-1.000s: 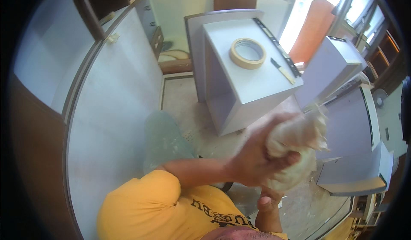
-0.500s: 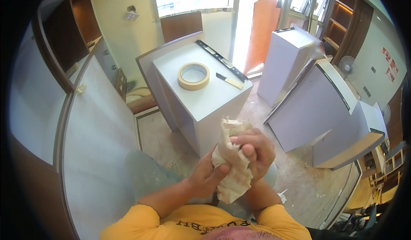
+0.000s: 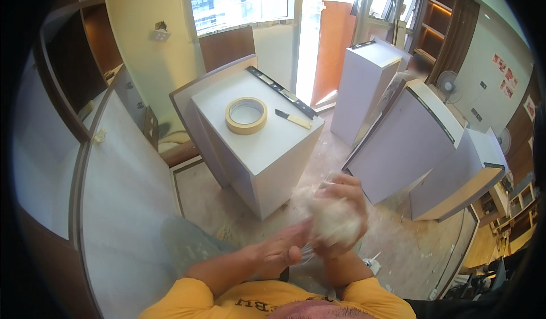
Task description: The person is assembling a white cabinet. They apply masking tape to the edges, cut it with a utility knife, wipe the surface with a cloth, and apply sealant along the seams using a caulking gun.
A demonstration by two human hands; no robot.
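Note:
My right hand (image 3: pixel 352 196) is closed around a crumpled off-white rag (image 3: pixel 336 222), which is smeared by motion. Beside the rag, my left hand (image 3: pixel 284 248) has its fingers stretched out toward it; whether the fingertips touch it is hard to tell. In front of me stands a pale cabinet (image 3: pixel 273 185). On its white top lie a roll of tan masking tape (image 3: pixel 245 126), a utility knife (image 3: pixel 293 119) with a cream handle, and a black spirit level (image 3: pixel 281 91) along the far edge.
Further pale cabinets (image 3: pixel 404 148) stand at the right, one leaning; a blurred person (image 3: pixel 420 67) is behind them. A long white panel (image 3: pixel 128 188) runs along my left. A fan (image 3: pixel 448 83) stands at the back right. Small scraps lie on the dusty floor (image 3: pixel 392 245).
My left hand has come off the rag and opened. The rag is bunched tighter in my right hand. The view has shifted, so the cabinets sit a little further left.

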